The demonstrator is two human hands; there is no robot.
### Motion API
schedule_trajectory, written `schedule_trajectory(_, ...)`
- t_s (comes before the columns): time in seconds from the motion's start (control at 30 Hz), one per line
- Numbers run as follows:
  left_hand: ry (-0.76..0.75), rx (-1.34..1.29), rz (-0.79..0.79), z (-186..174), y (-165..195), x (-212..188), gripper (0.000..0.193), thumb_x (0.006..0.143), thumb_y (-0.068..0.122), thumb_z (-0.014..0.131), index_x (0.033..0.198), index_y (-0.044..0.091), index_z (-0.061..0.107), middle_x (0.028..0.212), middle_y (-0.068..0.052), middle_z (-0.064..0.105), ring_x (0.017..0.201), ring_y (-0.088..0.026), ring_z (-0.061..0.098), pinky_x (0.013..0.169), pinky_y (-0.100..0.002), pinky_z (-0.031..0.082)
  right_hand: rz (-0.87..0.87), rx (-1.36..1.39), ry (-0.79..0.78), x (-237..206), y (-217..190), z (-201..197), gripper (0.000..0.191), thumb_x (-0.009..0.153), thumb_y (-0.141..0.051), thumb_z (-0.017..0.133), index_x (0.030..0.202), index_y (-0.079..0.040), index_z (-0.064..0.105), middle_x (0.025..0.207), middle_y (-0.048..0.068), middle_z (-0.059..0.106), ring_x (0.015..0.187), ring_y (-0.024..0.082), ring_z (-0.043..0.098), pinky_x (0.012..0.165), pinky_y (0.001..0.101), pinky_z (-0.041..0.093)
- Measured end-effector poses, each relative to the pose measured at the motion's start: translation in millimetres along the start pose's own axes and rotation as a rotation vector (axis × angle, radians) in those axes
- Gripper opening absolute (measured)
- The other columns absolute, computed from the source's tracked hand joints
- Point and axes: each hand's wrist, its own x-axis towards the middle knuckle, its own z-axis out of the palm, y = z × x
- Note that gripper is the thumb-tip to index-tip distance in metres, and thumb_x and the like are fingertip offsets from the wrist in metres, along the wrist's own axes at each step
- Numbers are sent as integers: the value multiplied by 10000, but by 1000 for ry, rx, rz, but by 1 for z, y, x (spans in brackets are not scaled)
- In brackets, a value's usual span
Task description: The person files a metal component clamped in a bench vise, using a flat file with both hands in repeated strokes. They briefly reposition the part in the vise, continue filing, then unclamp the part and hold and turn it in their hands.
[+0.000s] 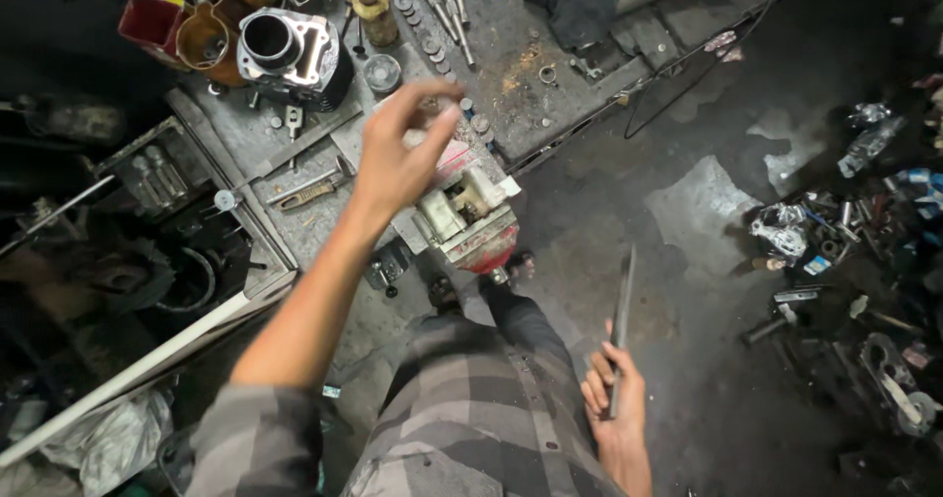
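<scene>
**Reaching over the vise, file held back**

I see my left hand point(398, 153) above the vise point(470, 212) on the bench point(511, 65), fingertips pinched together; whether they hold anything I cannot tell. My right hand point(614, 399) grips a file point(623, 310) at my side. I judge careful placement comes next.

I'm getting one view only, head-worn, looking steeply down from standing height. It's facing the workbench point(511, 75) edge and floor point(727, 379), fairly near.

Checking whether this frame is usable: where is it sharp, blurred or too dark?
Head view: the left hand is motion-blurred at the fingertips; the right hand gripping a metal file is sharper; the engine cylinder gleams under bench light; left edge and floor sink into shadow.
</scene>
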Motion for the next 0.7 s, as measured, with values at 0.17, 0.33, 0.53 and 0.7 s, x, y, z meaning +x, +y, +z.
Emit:
schedule_trajectory(0.17, 151, -48, -147, 1, -23, -87, 204, 1010, 112, 655, 1192, 27, 686, 1160, -93, 766, 1018, -142, 729, 909, -278, 580, 89, -135, 302, 72, 22, -106, 573, 887, -244, 628, 1446, -156, 541, 689, 10, 432, 502, 140, 368, 454, 296, 295)
schedule_trajectory(0.33, 291, 121, -32, 18, -18, -124, 215, 1001, 85, 684, 1211, 41, 701, 1267, -133, 732, 1181, -213, 690, 1023, -339, 542, 256, -614, 512, 94, 37, -205, 603, 866, -292, 660, 1436, -125, 554, 822, 65, 500, 662, 196, 444, 582, 334, 348)
schedule_trajectory(0.53, 325, 339, -54, 38, 14, -131, 301, 941, 123, 716, 1236, 69, 682, 1389, -153, 650, 1271, -283, 645, 1030, -355, 527, 485, -1044, 500, 100, 11, -254, 652, 841, -349, 698, 1423, -87, 568, 982, 131, 581, 852, 263, 534, 735, 380, 412)
schedule_trajectory(0.7, 398, 485, -23, 61, 24, -135, 282, 1001, 137, 664, 1269, 55, 684, 1456, -191, 605, 1345, -345, 596, 1092, -400, 483, 369, -1309, 309, 137, 13, -227, 700, 820, -397, 729, 1413, -56, 581, 1115, 186, 649, 1012, 319, 610, 862, 418, 465)
